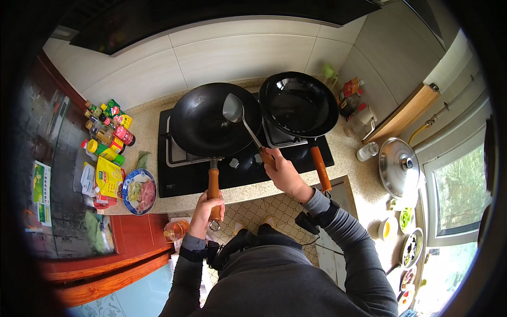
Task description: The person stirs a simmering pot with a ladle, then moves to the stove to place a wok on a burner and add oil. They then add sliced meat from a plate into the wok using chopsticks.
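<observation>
My left hand [205, 210] grips the wooden handle of a black wok [198, 115], which sits on the left burner of the gas hob [182, 180]. In my right hand [287, 174] is a metal wok spatula [233, 109] with a wooden grip. Its blade is over the right half of the wok; whether it touches the wok's inside I cannot tell. The wok looks dark and bare apart from a few shiny marks. A second black pan [299, 105] stands on the right burner, its orange-brown handle [321, 168] pointing towards me.
Left of the hob are a blue-rimmed plate [139, 191] of sliced meat and pale pieces, a yellow packet [107, 176] and several sauce bottles [113, 130]. To the right are a glass jar [367, 151], a steel lid [399, 167], a wooden board [404, 113] and several bowls of ingredients [412, 247].
</observation>
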The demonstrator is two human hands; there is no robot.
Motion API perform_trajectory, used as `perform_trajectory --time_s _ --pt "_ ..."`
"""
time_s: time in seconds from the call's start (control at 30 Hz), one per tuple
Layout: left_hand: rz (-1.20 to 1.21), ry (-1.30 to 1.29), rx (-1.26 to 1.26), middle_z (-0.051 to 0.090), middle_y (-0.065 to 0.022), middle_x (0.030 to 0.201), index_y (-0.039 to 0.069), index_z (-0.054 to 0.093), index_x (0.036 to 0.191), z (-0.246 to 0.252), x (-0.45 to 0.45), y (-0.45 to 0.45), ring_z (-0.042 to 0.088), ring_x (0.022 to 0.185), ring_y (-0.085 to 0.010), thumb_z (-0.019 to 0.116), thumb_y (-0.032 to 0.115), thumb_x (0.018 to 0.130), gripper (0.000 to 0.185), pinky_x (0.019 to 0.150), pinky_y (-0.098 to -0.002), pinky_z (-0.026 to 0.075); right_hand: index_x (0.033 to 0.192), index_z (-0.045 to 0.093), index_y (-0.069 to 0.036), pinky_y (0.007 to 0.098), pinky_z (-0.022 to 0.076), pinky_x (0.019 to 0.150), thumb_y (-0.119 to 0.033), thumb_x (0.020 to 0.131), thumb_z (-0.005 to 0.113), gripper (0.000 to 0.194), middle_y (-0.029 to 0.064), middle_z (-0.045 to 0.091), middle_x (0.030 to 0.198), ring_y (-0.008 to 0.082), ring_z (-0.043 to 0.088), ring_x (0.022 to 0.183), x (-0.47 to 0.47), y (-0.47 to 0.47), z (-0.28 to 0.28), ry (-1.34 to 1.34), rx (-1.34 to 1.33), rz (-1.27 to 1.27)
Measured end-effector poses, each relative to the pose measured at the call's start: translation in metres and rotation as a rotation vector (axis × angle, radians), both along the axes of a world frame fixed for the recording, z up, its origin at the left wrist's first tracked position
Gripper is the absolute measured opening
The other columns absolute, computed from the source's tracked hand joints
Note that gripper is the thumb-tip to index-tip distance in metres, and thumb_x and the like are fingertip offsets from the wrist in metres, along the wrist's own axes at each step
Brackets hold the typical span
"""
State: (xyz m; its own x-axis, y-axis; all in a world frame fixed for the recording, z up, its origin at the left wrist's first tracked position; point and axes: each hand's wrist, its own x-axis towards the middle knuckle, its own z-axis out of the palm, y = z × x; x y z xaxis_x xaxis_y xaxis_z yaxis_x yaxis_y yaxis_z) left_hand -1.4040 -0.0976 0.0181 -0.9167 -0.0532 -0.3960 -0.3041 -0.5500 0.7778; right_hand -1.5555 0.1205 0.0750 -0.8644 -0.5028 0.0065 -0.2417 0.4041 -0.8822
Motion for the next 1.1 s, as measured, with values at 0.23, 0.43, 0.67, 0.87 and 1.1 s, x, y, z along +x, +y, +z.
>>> perform_trajectory --time_s 0.23,0.43,0.67,0.87,1.1 --pt "0.02 -0.017 0.005 0.052 -0.0071 0.064 0.003 0.05 0.097 0.0 0.0 0.0 0.053 0.043 -0.0179 0.06 0.008 0.078 0.023 0.036 -0.0304 0.044 0.136 0.038 -0.01 0.041 0.0541 0.055 -0.006 0.084 0.054 0.055 0.0161 0.061 0.081 0.0337 0.062 0.06 0.014 0.006 -0.001 0.547 0.485 0.073" --pt "0.031 -0.003 -0.006 0.052 -0.0073 0.065 0.003 0.05 0.098 0.002 0.002 0.001 0.053 0.044 -0.0176 0.059 0.007 0.078 0.022 0.037 -0.0307 0.045 0.135 0.037 -0.009 0.0315 0.0458 0.044 -0.009 0.091 0.05 0.046 0.009 0.056 0.075 0.021 0.054 0.048 0.011 0.001 0.0 0.209 0.001 0.02" --pt "0.021 -0.03 0.024 0.053 -0.0079 0.066 0.003 0.049 0.101 -0.001 0.002 0.0 0.053 0.045 -0.018 0.06 0.006 0.078 0.026 0.038 -0.0311 0.045 0.127 0.039 -0.008 0.0181 0.0257 0.031 -0.016 0.098 0.041 0.03 0.0088 0.051 0.08 0.0075 0.036 0.042 0.0 0.017 0.011 -1.116 -0.822 0.0" --pt "0.01 -0.019 0.021 0.052 -0.0066 0.067 0.004 0.05 0.099 0.0 0.002 -0.001 0.052 0.045 -0.0169 0.058 0.006 0.079 0.022 0.038 -0.0303 0.044 0.122 0.041 -0.012 0.0181 0.0263 0.031 -0.018 0.098 0.042 0.025 0.0086 0.052 0.079 0.008 0.037 0.04 0.001 0.038 0.018 -0.961 -0.952 -0.14" --pt "-0.007 -0.013 -0.009 0.052 -0.0056 0.066 0.005 0.05 0.097 0.005 0.002 -0.002 0.052 0.045 -0.0162 0.057 0.005 0.079 0.02 0.039 -0.0292 0.043 0.124 0.035 -0.01 0.0241 0.0322 0.037 -0.02 0.098 0.042 0.028 0.0081 0.05 0.076 0.0127 0.044 0.046 -0.032 0.052 -0.002 -0.654 -0.753 -0.54"
